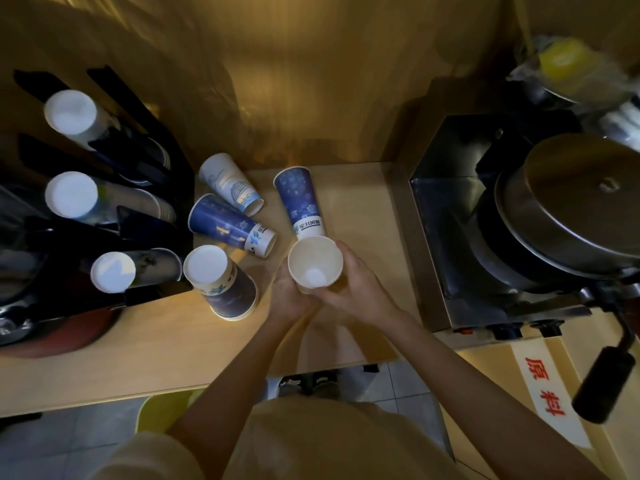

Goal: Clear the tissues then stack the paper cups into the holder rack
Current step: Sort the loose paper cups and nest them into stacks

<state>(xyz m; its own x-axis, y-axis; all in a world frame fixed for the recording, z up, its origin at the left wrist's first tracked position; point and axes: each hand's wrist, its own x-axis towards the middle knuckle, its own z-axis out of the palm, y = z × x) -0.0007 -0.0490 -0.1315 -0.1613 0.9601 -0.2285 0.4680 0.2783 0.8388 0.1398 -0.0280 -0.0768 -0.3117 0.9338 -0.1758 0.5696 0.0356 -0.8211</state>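
Observation:
An upright paper cup (pixel 314 263) with a white inside is held between both hands above the wooden counter (pixel 360 209). My left hand (pixel 285 289) grips its left side and my right hand (pixel 356 282) wraps its right side. A blue cup (pixel 299 202) stands upside down just behind it. Two more cups, one blue (pixel 230 226) and one pale (pixel 228 183), stand to the left, and a dark cup (pixel 221 282) stands upside down near the rack. The black holder rack (pixel 138 223) at the left carries three cup stacks with white bases facing me. No tissues show.
A steel machine (pixel 450 216) with a round lid (pixel 581 195) and a black handle (pixel 602 382) fills the right side. A wooden wall stands behind the counter. A red bowl (pixel 69 334) lies under the rack. The counter's front edge is near my body.

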